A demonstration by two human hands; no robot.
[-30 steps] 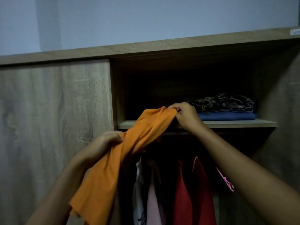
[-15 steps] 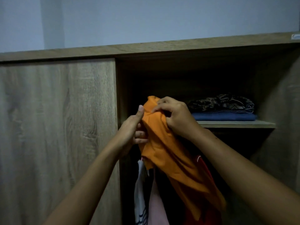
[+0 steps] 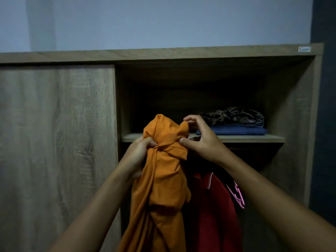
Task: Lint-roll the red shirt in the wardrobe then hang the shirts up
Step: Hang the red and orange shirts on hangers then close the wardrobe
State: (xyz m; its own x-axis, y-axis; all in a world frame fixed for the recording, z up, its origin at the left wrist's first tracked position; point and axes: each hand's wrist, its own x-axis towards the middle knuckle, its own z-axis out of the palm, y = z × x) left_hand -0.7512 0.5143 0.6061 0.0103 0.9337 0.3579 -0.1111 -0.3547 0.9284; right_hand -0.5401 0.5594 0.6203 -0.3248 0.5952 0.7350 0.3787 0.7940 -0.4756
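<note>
An orange shirt [image 3: 163, 175] hangs bunched in front of the open wardrobe, its top level with the shelf. My left hand [image 3: 140, 151] grips the gathered cloth on its left side. My right hand [image 3: 201, 137] pinches the top right of the orange shirt between thumb and fingers. Behind and to the right, a red shirt [image 3: 212, 206] with a light-edged collar hangs in the dark lower compartment. A pink hanger [image 3: 238, 195] shows at the red shirt's right edge. The rail is hidden in shadow.
A wooden shelf [image 3: 245, 138] carries a folded blue garment [image 3: 238, 131] with a dark patterned one [image 3: 234, 116] on top. The closed wooden door [image 3: 54, 142] fills the left. The wardrobe's right wall [image 3: 298, 133] stands close by.
The orange shirt has swung from lying slanted across to the left to hanging straight down. My left hand moved up and right onto its gathered top. The view shifted slightly left and up.
</note>
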